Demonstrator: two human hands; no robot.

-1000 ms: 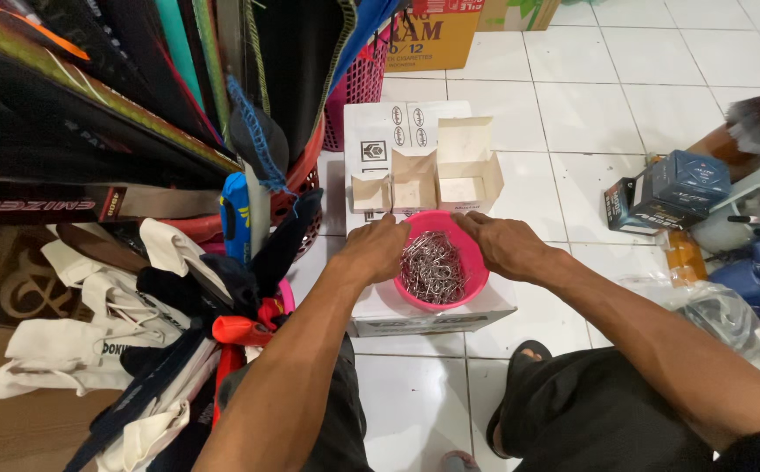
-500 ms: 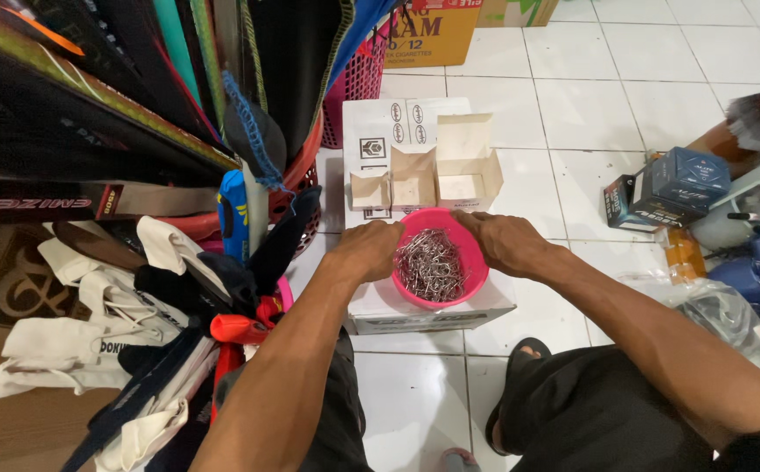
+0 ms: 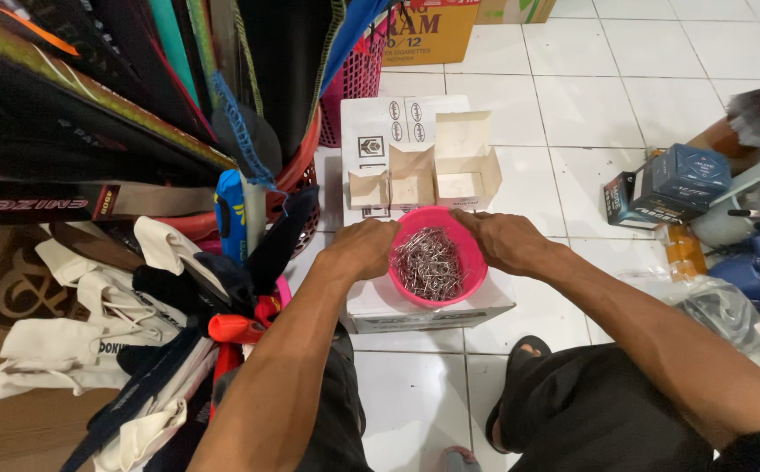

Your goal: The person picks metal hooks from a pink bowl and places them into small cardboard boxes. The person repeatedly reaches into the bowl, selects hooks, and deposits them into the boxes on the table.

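left hand (image 3: 364, 249): frame centre, curled against the left rim of the pink bowl (image 3: 474, 271), holding it
right hand (image 3: 506, 240): gripping the right rim, fingers over the top edge
bowl: between both hands, sits on a white box (image 3: 380, 306), holds a heap of metal clips (image 3: 428, 262)
behind bowl: open small cartons (image 3: 467, 166), white
upper left: racket bags (image 3: 91, 96)
right edge: dark blue box (image 3: 673, 183) on the tiles

Both forearms are bare, with no sleeves, watch or rings showing on the left hand (image 3: 364, 249) or the right hand (image 3: 506, 242). Dark, near-black shorts (image 3: 598, 411) cover the lap. A dark sandal (image 3: 520, 358) is on one foot, near the lower middle.
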